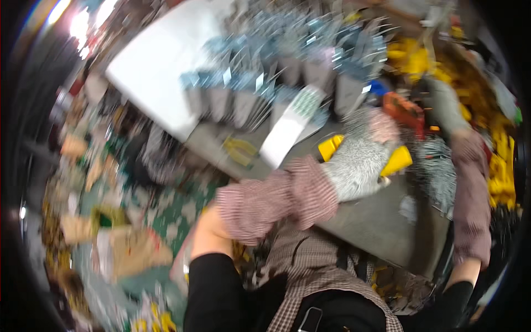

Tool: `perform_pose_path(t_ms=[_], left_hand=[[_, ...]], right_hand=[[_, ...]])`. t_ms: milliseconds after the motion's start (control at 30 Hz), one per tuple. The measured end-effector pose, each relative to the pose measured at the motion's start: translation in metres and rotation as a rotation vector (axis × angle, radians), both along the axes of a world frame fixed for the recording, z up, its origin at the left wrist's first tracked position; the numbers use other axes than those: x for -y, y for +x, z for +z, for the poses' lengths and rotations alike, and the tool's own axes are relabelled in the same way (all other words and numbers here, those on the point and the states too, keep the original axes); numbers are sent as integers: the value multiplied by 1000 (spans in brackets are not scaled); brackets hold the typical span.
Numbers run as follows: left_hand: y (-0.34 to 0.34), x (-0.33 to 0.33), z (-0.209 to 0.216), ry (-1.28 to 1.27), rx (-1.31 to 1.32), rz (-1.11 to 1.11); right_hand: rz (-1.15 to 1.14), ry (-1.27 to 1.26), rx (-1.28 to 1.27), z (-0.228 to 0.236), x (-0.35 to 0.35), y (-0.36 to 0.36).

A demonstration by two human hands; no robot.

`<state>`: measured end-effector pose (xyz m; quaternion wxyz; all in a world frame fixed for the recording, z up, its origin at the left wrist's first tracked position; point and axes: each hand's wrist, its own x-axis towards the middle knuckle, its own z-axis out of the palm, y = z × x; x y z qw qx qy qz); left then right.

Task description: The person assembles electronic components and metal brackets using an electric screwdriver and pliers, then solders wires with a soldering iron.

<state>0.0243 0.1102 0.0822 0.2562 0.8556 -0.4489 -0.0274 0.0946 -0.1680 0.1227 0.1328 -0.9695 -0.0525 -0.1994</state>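
On the dark table (pixel 381 235), toward its left edge, lie yellow-handled pliers (pixel 240 150); a passing left sleeve (pixel 265 205) could knock them down onto the green floor (pixel 180 213). Next along, the white card (pixel 282 138) sits aslant against the grey-blue bundles (pixel 221 99), and a bump might skew both. The left hand (pixel 358 166) is at the yellow piece (pixel 330 148), which shows on both sides of it over the table; I cannot tell whether the fingers are clamped on it or merely lie across it, and a loose hold could let it slip. Between the 2 hands is the red-orange tool (pixel 404 113), easily snagged by an inward swing. The right hand (pixel 442 108) is beside the yellow heap (pixel 500 160); blur (worst toward the top) hides its fingertips, so whether they are apart or together I cannot tell. A careless reach could topple the heap.

As for surfaces, the white panel (pixel 166 61) is flat and glaring; the bundles look soft, matte grey and blue, bristling with pale strands. The card is long and straight-sided, green-patterned at 1 end. Fuzzy, speckled knit covers the left hand; the yellow piece looks smooth. Farther right, the grey tuft (pixel 437 174) is shaggy.
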Motion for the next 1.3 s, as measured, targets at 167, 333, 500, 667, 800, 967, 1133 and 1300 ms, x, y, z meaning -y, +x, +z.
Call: perform_pose_path(t_ms=[167,333,500,667,800,967,1133,1300], left_hand=[[-79,-172,-84,298,-246,184],[-128,-319,-360,853,-483,450],[-146,-266,-391,754,-293,531],[-154,-253,-253,501,-521,372],[-76,-198,-115,350,-726,164],[30,-101,-39,-36,241,556],[81,-126,-85,78,461,760],[70,-92,-82,218,772,403]], right_hand=[[898,917,-305,-62,-96,-166],[1165,246,-742,-98,-155,-185],[763,660,-831,-122,-142,-198],[837,695,-776,-79,-138,-181],[1177,723,-218,19,-158,-150],[703,769,-125,23,-94,-202],[363,843,-39,-63,-53,-324],[-9,818,59,-62,-43,-260]])
